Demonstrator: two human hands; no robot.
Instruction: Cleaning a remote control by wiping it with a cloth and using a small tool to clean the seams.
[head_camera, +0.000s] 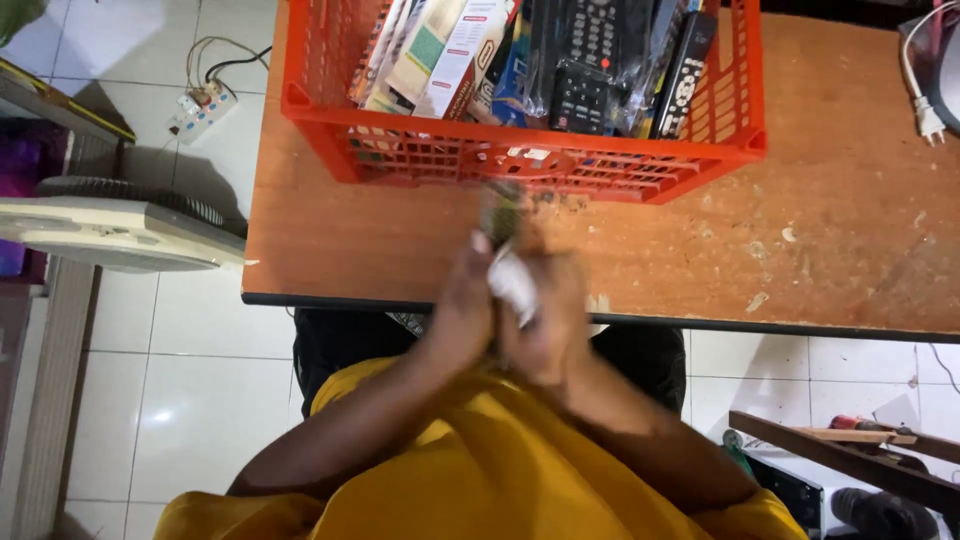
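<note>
- One wooden surface (850, 220), worn and speckled with pale chips, spans the upper part of the view over a white tiled floor (180, 400).
- One orange plastic crate (520, 160) stands on the surface at its far side, packed with upright boxes and at least three black remote controls (585, 60), some in clear wrap.
- One pale fan (110, 235) lies off the surface's left edge, over the floor.
- One white power strip (203, 108) lies on the floor beyond the fan; one white plug with its cable (925, 115) rests at the surface's right end.
- Two hands are raised together above the near edge of the surface, just in front of the crate, both blurred.
- The left hand (460, 310) and the right hand (550, 325) press close against each other; their grip looks closed around one small object (510, 280), white at the bottom.
- That object sits between the two hands, with a greenish blurred end (503, 215) sticking up past the fingertips toward the crate; what it is cannot be told.
</note>
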